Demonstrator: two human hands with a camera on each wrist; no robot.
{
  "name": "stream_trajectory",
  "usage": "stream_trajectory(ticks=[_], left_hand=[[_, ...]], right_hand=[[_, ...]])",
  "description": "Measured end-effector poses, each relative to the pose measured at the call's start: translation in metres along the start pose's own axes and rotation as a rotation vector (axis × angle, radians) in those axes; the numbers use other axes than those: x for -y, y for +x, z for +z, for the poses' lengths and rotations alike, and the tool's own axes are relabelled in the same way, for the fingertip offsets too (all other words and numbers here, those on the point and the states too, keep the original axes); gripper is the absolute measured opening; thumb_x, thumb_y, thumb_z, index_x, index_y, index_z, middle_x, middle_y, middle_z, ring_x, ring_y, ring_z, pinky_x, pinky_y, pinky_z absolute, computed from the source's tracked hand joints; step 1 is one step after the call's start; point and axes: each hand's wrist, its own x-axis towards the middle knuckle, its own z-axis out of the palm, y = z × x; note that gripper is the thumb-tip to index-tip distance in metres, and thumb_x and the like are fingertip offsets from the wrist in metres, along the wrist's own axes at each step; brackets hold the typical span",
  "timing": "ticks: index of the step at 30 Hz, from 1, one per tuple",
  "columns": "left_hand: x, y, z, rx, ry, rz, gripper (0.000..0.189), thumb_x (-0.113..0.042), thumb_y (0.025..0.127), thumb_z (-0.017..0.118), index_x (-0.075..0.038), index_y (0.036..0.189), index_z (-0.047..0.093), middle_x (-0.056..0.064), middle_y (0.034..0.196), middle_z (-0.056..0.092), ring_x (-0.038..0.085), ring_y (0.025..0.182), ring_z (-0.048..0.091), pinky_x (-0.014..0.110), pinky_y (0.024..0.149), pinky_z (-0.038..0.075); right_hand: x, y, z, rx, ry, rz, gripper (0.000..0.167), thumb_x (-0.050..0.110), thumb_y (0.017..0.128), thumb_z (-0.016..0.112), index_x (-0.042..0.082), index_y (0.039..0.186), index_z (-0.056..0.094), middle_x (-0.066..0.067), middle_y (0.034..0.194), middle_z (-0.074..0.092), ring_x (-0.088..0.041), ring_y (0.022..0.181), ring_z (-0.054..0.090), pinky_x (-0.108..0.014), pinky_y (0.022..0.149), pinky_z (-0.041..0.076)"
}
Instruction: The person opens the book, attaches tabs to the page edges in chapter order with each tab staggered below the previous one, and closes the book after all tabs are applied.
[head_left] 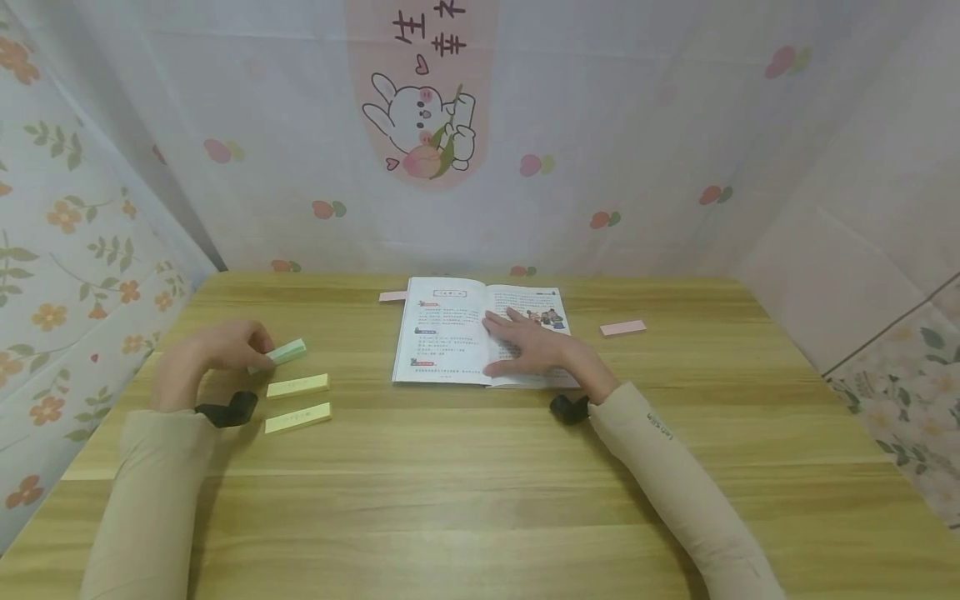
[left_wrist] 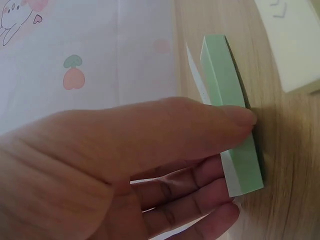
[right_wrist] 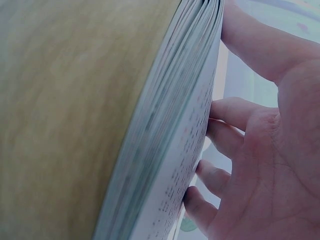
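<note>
At the left of the table, my left hand (head_left: pixel 225 350) pinches a narrow green sticky note pad (head_left: pixel 291 351) between thumb and fingers. In the left wrist view the thumb lies across the green pad (left_wrist: pixel 222 75), and a thin pale sliver stands beside its far end; whether that is a loose sheet I cannot tell. An open book (head_left: pixel 438 333) lies at the back middle, with printed text and a small coloured picture. My right hand (head_left: pixel 528 342) rests on its right-hand page, fingers spread. From the right wrist, the fingertips touch the page of the book (right_wrist: pixel 170 190).
Two yellow sticky note pads (head_left: pixel 297 387) lie just in front of the green one, with faint writing on them. A pink strip (head_left: pixel 392 297) sticks out from the book's left edge. Right of the book lies a pink pad (head_left: pixel 623 328). A printed curtain (head_left: pixel 637 125) hangs behind the table.
</note>
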Motion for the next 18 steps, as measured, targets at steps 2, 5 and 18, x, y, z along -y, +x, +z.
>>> stream_trajectory(ticks=[2, 5, 18], left_hand=[[-0.0005, -0.0003, 0.0003, -0.023, 0.006, 0.001, 0.024, -0.012, 0.085, 0.072, 0.006, 0.098, 0.062, 0.014, 0.096, 0.062, 0.03, 0.09, 0.055, 0.046, 0.08, 0.049], [-0.0012, -0.0007, -0.0001, -0.045, 0.007, 0.009, 0.024, -0.011, 0.086, 0.071, 0.007, 0.099, 0.062, 0.015, 0.097, 0.063, 0.032, 0.092, 0.057, 0.05, 0.082, 0.049], [-0.009, 0.0065, -0.0012, -0.2, -0.014, 0.107, 0.025, -0.009, 0.092, 0.07, 0.011, 0.105, 0.063, 0.021, 0.099, 0.067, 0.031, 0.09, 0.063, 0.046, 0.077, 0.053]], right_hand=[[0.0001, -0.0003, -0.0003, 0.0, -0.002, 0.001, 0.093, 0.052, 0.096, 0.063, 0.009, 0.162, 0.014, -0.007, 0.169, 0.006, -0.039, 0.153, -0.007, -0.061, 0.119, -0.001], [0.0002, -0.0006, -0.0007, 0.001, -0.001, 0.005, 0.093, 0.053, 0.096, 0.063, 0.01, 0.162, 0.014, -0.006, 0.169, 0.006, -0.038, 0.153, -0.007, -0.06, 0.119, -0.001], [-0.0011, 0.0004, -0.0001, -0.01, 0.009, -0.011, 0.094, 0.054, 0.095, 0.063, 0.01, 0.162, 0.014, -0.007, 0.169, 0.007, -0.04, 0.152, -0.006, -0.06, 0.119, -0.003]])
